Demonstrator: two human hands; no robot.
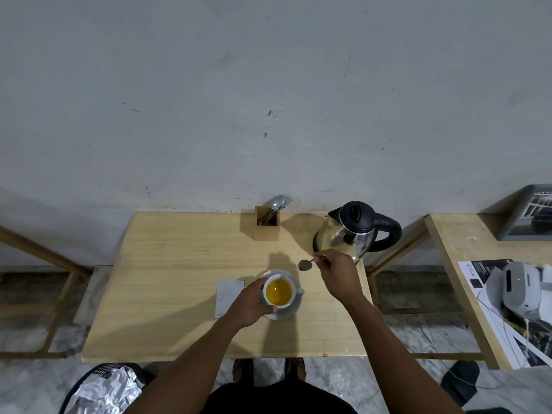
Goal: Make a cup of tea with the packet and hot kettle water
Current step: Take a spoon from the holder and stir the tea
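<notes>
our left hand (249, 303) fingers clamped round cup (279, 292) on saucer (291, 312) | right hand (336, 271) fingers pinching spoon (307, 263) above table (167, 282)

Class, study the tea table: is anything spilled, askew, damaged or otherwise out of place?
Nothing stands out. The cup sits upright on its saucer, steadied by the left hand; the right hand holds a spoon above the table. No spill shows, and the kettle stands upright.
</notes>
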